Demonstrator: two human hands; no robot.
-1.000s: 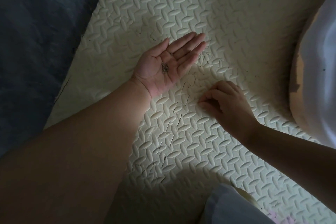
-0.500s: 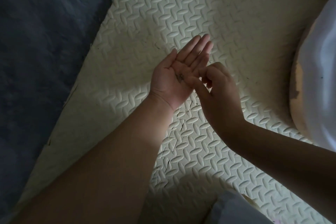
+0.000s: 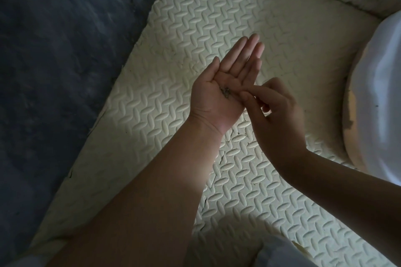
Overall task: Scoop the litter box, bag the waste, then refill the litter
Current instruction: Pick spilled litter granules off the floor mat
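Fingers [image 3: 246,50] of the left hand [image 3: 221,93] lie straight, palm cradling dark grains [image 3: 226,91]; right hand [image 3: 280,115] fingertips [image 3: 257,91] pinch together beside them, contents unclear.

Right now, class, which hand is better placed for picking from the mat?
Probably the right hand: its fingers are pinched at the palm, while the flat left hand carries the litter grains.

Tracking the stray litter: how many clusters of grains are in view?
1: a small dark litter cluster on the open palm of the left hand. Pinched fingertips of the right hand beside it may hide more grains.
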